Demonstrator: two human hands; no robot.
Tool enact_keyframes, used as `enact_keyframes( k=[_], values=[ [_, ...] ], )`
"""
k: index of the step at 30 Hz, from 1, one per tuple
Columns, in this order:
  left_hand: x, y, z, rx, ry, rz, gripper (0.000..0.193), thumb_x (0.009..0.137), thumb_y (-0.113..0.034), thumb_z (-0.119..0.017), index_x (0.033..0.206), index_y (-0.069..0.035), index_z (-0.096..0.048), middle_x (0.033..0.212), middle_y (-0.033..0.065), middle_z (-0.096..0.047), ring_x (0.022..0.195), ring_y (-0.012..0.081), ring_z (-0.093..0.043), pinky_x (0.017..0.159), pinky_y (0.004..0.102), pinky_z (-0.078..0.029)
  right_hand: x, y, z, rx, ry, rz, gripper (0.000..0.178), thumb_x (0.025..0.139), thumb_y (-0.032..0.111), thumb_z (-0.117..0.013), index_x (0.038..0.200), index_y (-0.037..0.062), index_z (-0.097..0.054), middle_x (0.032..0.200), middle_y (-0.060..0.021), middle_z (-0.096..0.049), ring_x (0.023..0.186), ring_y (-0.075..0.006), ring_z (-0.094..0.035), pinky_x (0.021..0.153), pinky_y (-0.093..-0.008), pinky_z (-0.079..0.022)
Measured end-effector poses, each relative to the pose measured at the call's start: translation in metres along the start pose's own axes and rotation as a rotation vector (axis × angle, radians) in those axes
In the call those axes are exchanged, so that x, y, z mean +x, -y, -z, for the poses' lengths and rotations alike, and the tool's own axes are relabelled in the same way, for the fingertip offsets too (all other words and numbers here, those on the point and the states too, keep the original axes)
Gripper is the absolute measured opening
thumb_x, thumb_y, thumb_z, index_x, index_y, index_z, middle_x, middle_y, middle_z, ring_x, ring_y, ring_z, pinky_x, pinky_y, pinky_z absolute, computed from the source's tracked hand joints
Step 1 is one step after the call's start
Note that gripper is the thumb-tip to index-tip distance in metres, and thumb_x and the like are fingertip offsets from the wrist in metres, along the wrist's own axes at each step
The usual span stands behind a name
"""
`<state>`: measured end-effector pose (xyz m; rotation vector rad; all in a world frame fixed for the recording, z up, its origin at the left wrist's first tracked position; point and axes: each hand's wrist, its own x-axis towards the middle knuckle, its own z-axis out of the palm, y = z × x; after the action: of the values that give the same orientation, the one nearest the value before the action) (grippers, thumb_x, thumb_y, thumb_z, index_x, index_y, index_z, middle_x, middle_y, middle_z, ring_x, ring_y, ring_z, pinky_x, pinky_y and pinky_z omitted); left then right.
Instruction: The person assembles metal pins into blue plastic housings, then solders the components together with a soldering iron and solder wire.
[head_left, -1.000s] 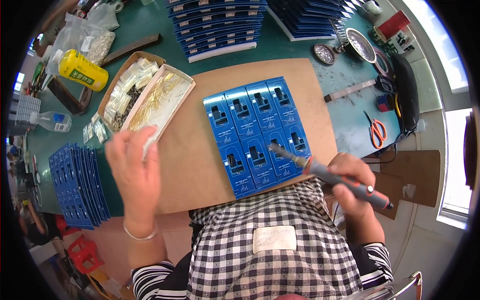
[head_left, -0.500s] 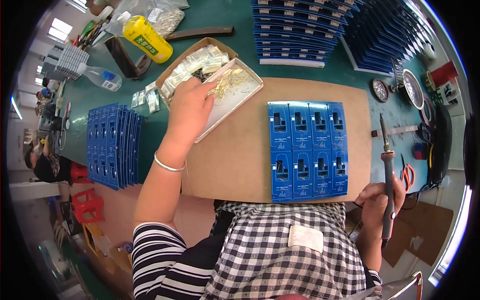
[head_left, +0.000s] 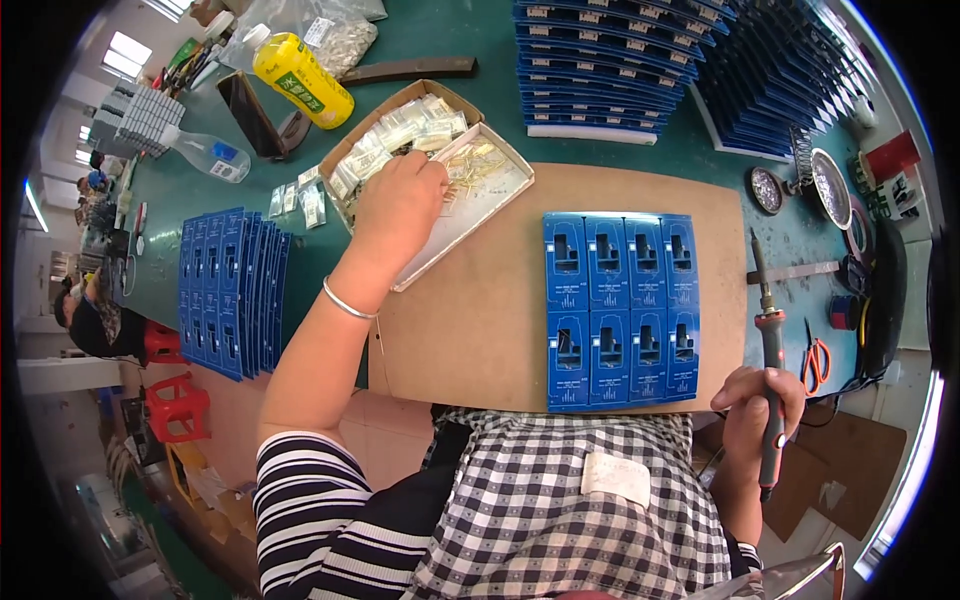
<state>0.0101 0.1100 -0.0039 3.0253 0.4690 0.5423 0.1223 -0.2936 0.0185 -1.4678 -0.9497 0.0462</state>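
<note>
My left hand [head_left: 400,208] reaches into an open cardboard box [head_left: 497,203], its fingers curled together beside loose gold-coloured pins [head_left: 474,168]. The fingertips are partly hidden, so I cannot see what is between them. Small clear packets [head_left: 425,118] fill the box's far side. At the right, my right hand [head_left: 745,405] is closed around the grip of a soldering iron [head_left: 770,345], whose tip points up and away from me. Between the hands, a blue circuit board panel [head_left: 622,303] with two rows of cut-out units lies flat on a brown board [head_left: 455,350].
Blue panels stand in a stack [head_left: 225,290] at left and in tall racks [head_left: 620,70] at the back. A yellow bottle [head_left: 305,82], a phone [head_left: 248,112] and a clear bottle [head_left: 210,155] sit back left. Orange-handled scissors [head_left: 816,362] and a small round dish [head_left: 767,190] lie right.
My left hand's fingers have drawn in from a stretched pose to a curled one over the pins. My right hand still holds the soldering iron. The whole view has shifted slightly.
</note>
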Motion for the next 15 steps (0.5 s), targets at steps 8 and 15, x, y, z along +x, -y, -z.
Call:
enact_keyframes(
  k=[8, 15],
  values=[
    [-0.013, 0.001, 0.011, -0.205, 0.076, 0.228, 0.004, 0.085, -0.012, -0.061, 0.088, -0.009, -0.063, 0.088, 0.0086, -0.059, 0.088, 0.0306, -0.061, 0.075, 0.0413, -0.050, 0.007, 0.002, -0.013, 0.026, 0.115, 0.072, 0.030, 0.097, 0.025, -0.059, 0.118, 0.0064, -0.052, 0.067, -0.0120, -0.065, 0.055, -0.0193, -0.061, 0.052, -0.0303, -0.047],
    [-0.037, -0.052, 0.047, -0.678, 0.042, 0.165, 0.005, 0.086, -0.008, -0.061, 0.089, -0.003, -0.059, 0.087, 0.0122, -0.059, 0.081, 0.0286, -0.060, 0.071, 0.0383, -0.048, 0.019, -0.002, -0.046, -0.019, 0.234, -0.020, 0.039, 0.076, -0.012, -0.069, 0.104, 0.0094, -0.051, 0.089, -0.0136, -0.067, 0.082, -0.0263, -0.067, 0.073, -0.0371, -0.053]
  ],
)
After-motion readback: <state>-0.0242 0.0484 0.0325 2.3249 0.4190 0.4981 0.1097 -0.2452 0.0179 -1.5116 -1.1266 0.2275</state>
